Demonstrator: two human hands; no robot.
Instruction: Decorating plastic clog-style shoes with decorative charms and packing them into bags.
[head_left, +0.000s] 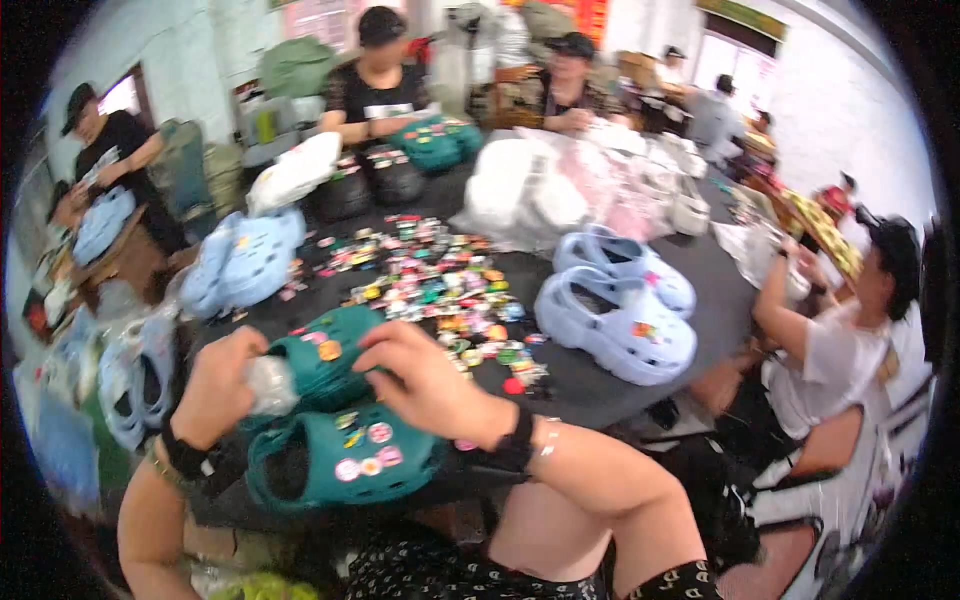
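Note:
A dark green foam clog with several small charms on its upper lies at the table's near edge. My left hand is closed at its heel end, beside crumpled clear plastic in the opening. Over the toe side, my right hand has its thumb and fingers bent together in a pinch against the clog. Whatever is between those fingertips is hidden. The second green clog, with pink, white and yellow charms on top, sits just nearer to me, below both hands.
Many loose colourful charms lie across the black table. Light blue clogs stand at the right and left. Wrapped white clogs and black clogs are farther back. Several people work around the table.

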